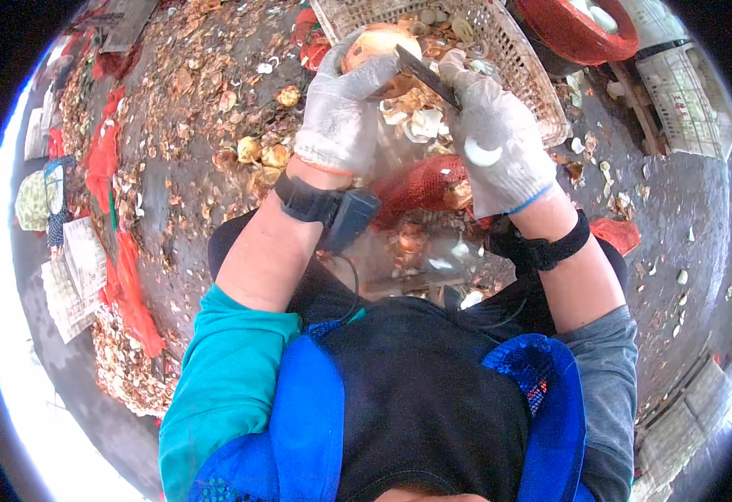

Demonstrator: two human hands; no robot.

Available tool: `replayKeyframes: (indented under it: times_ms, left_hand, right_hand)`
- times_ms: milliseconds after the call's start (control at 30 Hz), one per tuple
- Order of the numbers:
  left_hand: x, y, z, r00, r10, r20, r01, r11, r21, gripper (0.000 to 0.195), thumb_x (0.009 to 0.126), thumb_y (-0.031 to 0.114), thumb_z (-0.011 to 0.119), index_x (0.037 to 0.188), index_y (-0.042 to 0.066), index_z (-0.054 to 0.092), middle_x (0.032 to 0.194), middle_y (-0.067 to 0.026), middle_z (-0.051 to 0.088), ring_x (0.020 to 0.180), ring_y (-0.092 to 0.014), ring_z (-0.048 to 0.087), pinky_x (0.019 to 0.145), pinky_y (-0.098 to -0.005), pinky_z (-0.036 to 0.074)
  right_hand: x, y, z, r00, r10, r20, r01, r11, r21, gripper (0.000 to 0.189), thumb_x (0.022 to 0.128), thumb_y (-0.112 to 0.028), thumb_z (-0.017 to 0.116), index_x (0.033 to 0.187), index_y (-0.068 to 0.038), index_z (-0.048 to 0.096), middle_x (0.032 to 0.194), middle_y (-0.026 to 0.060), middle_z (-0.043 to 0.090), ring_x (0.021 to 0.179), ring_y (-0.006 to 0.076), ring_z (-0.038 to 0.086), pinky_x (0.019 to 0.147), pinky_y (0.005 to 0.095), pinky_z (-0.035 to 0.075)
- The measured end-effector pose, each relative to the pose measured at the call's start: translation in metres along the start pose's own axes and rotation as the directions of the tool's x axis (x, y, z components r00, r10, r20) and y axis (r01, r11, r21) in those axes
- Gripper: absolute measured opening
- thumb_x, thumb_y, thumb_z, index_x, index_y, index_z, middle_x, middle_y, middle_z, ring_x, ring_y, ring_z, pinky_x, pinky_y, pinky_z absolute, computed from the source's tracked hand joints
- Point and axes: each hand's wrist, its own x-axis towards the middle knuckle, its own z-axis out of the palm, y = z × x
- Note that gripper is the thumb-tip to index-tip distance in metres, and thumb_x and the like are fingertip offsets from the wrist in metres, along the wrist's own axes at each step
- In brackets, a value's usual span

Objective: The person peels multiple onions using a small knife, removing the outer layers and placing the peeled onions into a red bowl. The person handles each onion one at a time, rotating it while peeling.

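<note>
My left hand (348, 103), in a whitish work glove, holds a yellow-skinned onion (383, 45) near the rim of a dirty plastic crate. My right hand (497, 128), gloved alike with a blue cuff edge, grips a knife; its dark blade (427, 76) points up and left, its tip close to my left thumb and the onion. The handle is hidden in my fingers. White onion pieces (425, 124) and brown skins lie below the blade. Nearer my body is a red mesh bag (419, 188) with an onion showing at its right end.
The plastic crate (529, 81) holds onion scraps. A tub covered in red mesh (592, 31) with peeled onions stands at upper right, beside a white crate (679, 100). Whole onions (249, 150) and skins litter the floor at left. A person squats at the far left (33, 199).
</note>
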Motion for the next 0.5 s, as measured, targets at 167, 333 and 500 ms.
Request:
replayKeyframes:
  times_ms: [167, 333, 500]
  left_hand:
    - [-0.002, 0.000, 0.003, 0.999, 0.013, -0.047, -0.013, 1.000, -0.012, 0.051, 0.094, 0.020, 0.075, 0.138, 0.000, 0.059, 0.128, -0.0110, 0.070, 0.121, -0.025, 0.066, 0.110, -0.0405, 0.049]
    - [-0.002, 0.004, 0.005, 0.996, -0.043, -0.078, 0.039, 0.998, -0.047, 0.048, 0.093, 0.013, 0.074, 0.137, -0.001, 0.059, 0.125, -0.0114, 0.071, 0.116, -0.024, 0.068, 0.106, -0.0393, 0.052]
    - [-0.010, 0.001, 0.014, 0.990, -0.023, -0.142, 0.038, 0.994, 0.101, 0.056, 0.089, 0.014, 0.077, 0.138, -0.003, 0.057, 0.123, -0.0124, 0.070, 0.113, -0.024, 0.069, 0.100, -0.0370, 0.056]
  right_hand:
    - [0.002, -0.003, 0.001, 0.999, 0.045, 0.017, -0.044, 0.998, -0.033, 0.024, 0.089, -0.007, 0.057, 0.112, -0.001, 0.062, 0.091, 0.0217, 0.069, 0.089, 0.0384, 0.070, 0.076, 0.0452, 0.057]
    - [-0.001, 0.004, 0.010, 0.998, -0.023, -0.058, 0.019, 0.998, -0.061, 0.022, 0.091, -0.007, 0.056, 0.111, -0.001, 0.061, 0.089, 0.0203, 0.069, 0.086, 0.0367, 0.071, 0.075, 0.0437, 0.058]
    - [0.006, -0.006, 0.002, 0.955, 0.268, 0.125, -0.255, 0.961, -0.106, 0.038, 0.089, -0.003, 0.059, 0.126, -0.001, 0.063, 0.117, 0.0257, 0.068, 0.112, 0.0418, 0.066, 0.095, 0.0462, 0.054]
